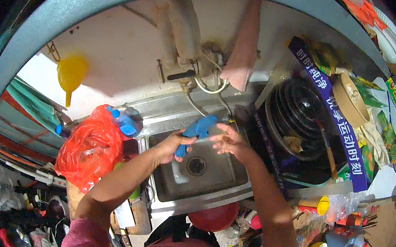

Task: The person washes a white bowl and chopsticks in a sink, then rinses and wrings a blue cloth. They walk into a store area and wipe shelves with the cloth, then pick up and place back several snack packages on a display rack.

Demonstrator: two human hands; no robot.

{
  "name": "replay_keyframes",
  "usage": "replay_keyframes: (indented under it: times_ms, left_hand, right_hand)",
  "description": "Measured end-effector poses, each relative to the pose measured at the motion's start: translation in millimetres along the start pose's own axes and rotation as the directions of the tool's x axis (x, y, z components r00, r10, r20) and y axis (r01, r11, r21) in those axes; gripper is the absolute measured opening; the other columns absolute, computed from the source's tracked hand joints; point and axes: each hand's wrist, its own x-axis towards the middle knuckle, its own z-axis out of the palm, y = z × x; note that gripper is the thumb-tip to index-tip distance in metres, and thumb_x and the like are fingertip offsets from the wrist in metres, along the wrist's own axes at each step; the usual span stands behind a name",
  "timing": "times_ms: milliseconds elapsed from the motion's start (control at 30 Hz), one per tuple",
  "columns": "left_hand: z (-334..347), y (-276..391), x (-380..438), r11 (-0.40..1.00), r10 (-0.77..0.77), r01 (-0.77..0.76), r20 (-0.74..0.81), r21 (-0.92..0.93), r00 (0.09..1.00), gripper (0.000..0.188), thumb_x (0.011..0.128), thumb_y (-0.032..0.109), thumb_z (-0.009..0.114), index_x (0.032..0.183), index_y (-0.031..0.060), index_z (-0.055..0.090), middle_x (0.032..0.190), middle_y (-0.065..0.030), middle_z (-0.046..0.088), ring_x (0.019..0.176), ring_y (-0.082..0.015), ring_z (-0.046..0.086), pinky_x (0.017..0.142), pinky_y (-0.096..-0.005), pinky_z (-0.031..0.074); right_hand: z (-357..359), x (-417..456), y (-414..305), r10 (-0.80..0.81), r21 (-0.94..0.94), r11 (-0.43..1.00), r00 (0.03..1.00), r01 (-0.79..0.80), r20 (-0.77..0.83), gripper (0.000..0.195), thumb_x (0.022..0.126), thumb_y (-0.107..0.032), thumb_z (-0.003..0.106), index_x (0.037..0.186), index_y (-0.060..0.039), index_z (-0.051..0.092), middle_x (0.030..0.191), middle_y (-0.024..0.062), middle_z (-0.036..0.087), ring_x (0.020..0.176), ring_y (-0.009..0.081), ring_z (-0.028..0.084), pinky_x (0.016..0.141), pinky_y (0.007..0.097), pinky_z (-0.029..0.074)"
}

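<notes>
My left hand [174, 145] grips a bunched blue cloth [198, 128], possibly a glove, above the stainless steel sink [162, 188]. The cloth's top end sticks up past my fingers, and a short end hangs below them. To the right of it is my right hand [232, 143], fingers spread and apparently holding nothing. A pale blurred streak lies between the two hands; I cannot tell what it is. Under them is the round drain [196, 166] in the sink's floor.
A red plastic bag [90, 144] and a blue-capped bottle [125, 125] stand left of the sink. A cleaver [124, 215] lies on a cutting board [141, 218]. On the right is a black wok [292, 119]. A yellow funnel [70, 74] and pink towel [241, 59] hang behind.
</notes>
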Motion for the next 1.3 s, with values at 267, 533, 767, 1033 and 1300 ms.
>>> replay_keyframes:
  times_ms: [267,533,767,1033,1300]
  left_hand:
    - [25,-45,-15,0.462,0.083,0.397,0.485,-0.793,0.871,0.040,0.085,0.039,0.053,0.106,0.0048,0.049,0.070,-0.0021,0.040,0.050,-0.0065,0.036,0.034,-0.0154,0.029]
    - [45,-48,-36,0.343,0.190,0.491,0.571,-0.801,0.799,0.040,0.087,0.039,0.051,0.104,0.0045,0.043,0.066,-0.0011,0.038,0.050,-0.0079,0.036,0.035,-0.0185,0.030]
    - [62,-30,-48,0.206,0.302,0.570,0.606,-0.795,0.736,0.040,0.086,0.041,0.051,0.103,0.0061,0.042,0.065,-0.0019,0.044,0.052,-0.0101,0.041,0.039,-0.0217,0.034]
    - [103,-15,-59,-0.156,0.489,0.539,0.410,-0.828,0.770,0.038,0.083,0.035,0.056,0.100,0.0031,0.043,0.061,-0.0010,0.045,0.045,-0.0073,0.039,0.033,-0.0195,0.035]
    - [80,-9,-72,0.237,0.317,0.537,0.587,-0.809,0.745,0.040,0.083,0.031,0.057,0.109,0.0059,0.040,0.067,-0.0003,0.043,0.057,-0.0099,0.042,0.044,-0.0226,0.038]
  right_hand:
    - [73,-8,27,-0.870,-0.897,0.235,0.493,0.373,-0.023,0.082,0.061,-0.004,0.072,0.131,-0.0048,0.027,0.137,0.0215,0.024,0.124,0.0386,0.030,0.100,0.0461,0.028]
    - [65,3,-16,-0.729,-0.811,-0.129,0.500,0.571,0.468,0.040,0.063,-0.014,0.062,0.101,-0.0080,0.051,0.122,0.0088,0.046,0.120,0.0313,0.038,0.101,0.0508,0.028]
    - [67,2,-25,-0.854,-0.764,-0.038,0.376,0.644,0.359,0.059,0.072,-0.019,0.065,0.123,-0.0075,0.037,0.135,0.0149,0.030,0.125,0.0358,0.031,0.101,0.0485,0.028]
    - [85,20,-6,-0.969,-0.770,0.044,0.213,0.636,0.121,0.039,0.085,-0.025,0.051,0.120,-0.0114,0.041,0.132,0.0174,0.034,0.123,0.0383,0.033,0.100,0.0466,0.030]
    - [66,-1,-72,-0.759,-0.754,-0.150,0.414,0.640,0.502,0.032,0.076,-0.028,0.056,0.102,-0.0114,0.048,0.113,0.0099,0.051,0.092,0.0285,0.057,0.066,0.0363,0.050]
